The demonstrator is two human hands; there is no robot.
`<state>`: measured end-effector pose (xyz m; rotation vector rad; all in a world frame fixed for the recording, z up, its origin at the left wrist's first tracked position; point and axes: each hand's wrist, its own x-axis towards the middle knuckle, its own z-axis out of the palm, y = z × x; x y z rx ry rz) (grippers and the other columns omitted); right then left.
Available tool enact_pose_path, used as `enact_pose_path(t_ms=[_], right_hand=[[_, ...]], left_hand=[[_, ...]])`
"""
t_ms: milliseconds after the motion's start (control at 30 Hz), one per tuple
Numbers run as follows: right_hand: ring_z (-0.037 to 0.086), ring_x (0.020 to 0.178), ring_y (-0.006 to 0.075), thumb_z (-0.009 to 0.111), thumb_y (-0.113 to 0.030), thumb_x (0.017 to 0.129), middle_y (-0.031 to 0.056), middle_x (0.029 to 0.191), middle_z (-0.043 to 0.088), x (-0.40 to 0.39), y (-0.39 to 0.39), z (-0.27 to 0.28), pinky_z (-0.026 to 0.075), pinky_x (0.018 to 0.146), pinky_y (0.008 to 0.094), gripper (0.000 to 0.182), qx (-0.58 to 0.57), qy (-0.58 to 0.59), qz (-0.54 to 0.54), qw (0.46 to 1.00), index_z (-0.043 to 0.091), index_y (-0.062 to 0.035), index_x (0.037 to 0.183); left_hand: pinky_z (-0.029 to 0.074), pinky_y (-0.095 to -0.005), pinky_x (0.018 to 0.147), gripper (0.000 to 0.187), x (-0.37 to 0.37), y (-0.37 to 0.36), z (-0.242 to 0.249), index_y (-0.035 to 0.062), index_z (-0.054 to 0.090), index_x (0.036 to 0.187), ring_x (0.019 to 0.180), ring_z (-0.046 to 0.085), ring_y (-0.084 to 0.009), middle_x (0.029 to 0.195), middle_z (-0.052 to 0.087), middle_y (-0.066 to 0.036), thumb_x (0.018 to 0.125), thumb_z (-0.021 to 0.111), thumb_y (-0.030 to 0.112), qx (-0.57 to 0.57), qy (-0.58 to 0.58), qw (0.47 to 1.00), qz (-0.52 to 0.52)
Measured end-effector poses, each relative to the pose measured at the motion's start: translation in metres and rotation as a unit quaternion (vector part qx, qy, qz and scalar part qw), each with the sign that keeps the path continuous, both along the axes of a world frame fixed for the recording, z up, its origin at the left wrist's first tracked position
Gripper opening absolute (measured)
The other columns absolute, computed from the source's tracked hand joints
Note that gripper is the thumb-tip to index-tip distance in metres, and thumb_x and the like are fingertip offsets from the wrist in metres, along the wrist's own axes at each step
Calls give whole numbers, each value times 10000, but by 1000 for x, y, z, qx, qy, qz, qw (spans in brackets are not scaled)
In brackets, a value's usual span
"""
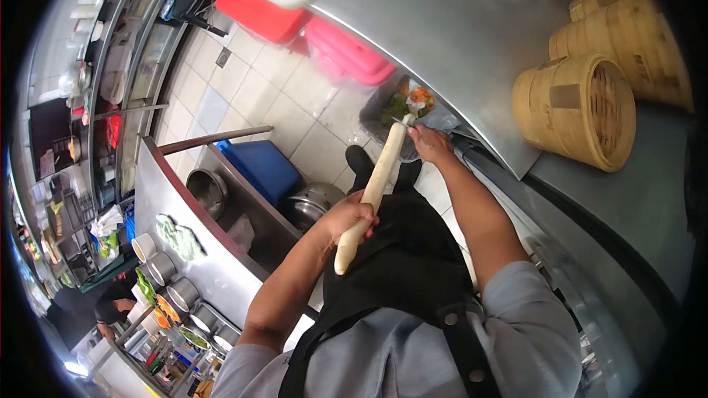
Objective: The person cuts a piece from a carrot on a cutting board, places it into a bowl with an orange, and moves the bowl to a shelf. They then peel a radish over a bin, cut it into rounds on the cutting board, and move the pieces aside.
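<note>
A long, pale, peeled daikon radish (382,169) slants across my front, its far end over the waste bin. My left hand (352,218) is wrapped round it near its close end. Beside the far end, my right hand (431,143) is closed on a small peeler (403,121), whose metal edge lies against the radish. Most of the peeler's handle is hidden by the fingers. Under the far end stands a grey bin (374,112) lined with a bag, holding green and orange vegetable scraps (419,99).
Bamboo steamers (542,114) stack on the steel counter (442,22) at right. Pink (346,51) and red tubs (262,13) sit on the floor beyond. At left are a steel table (166,191), a blue bin (258,169), metal bowls (310,206) and a person's arm (110,309).
</note>
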<state>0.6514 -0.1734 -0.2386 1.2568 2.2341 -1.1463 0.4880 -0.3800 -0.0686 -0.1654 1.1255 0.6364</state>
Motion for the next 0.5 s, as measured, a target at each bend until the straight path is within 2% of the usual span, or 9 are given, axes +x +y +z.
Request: enact_pose_path(t_ms=[67,133,233,300,400,467,500], right_hand=[[603,1118,449,350,-534,1025,254,1152,659,4,5,-33,457,959,529,550,35,-25,-68,997,592,-64,1178],[609,1094,450,373,-519,1020,250,1123,667,3,10,-44,461,940,528,534,38,-21,-83,996,594,-56,1168],[630,1032,441,405,-474,1020,225,1066,683,5,2,-24,471,880,538,462,28,79,-114,990,598,-59,1081],[636,1005,439,419,-475,1016,222,1030,687,11,-20,17,476,865,536,455,1,99,-90,991,593,-57,1059],[654,909,440,461,-466,1008,206,912,691,16,-61,89,492,801,534,426,-48,136,-20,989,587,-59,996],[657,848,447,482,-457,1006,201,843,684,18,-79,111,495,757,540,413,-60,200,1,978,578,-60,946],[657,838,447,479,-438,1013,205,844,683,17,-83,114,495,741,545,401,-44,186,34,981,565,-59,912]], left_hand=[[494,-323,416,679,-2,-10,-9,143,378,1429,528,586,-171,857,592,-98,781,571,84,9,7,1000,-24],[493,-320,425,661,-10,-12,-13,142,386,1417,540,583,-168,859,589,-96,784,569,94,3,-6,1000,-20],[488,-289,447,622,-15,-14,-29,140,392,1397,575,574,-155,884,585,-97,799,559,112,-7,-46,999,25],[477,-251,456,565,-15,-11,-46,135,396,1366,601,568,-140,910,589,-104,823,548,109,-17,-80,994,76],[477,-254,454,532,-14,2,-41,127,404,1337,596,565,-142,906,592,-106,826,554,113,-10,-71,992,105],[477,-255,452,520,-14,6,-46,123,407,1320,595,563,-142,903,595,-105,823,561,113,-7,-94,989,116],[477,-257,451,507,-14,8,-47,119,410,1303,594,562,-142,900,597,-104,821,567,113,-6,-114,986,126]])
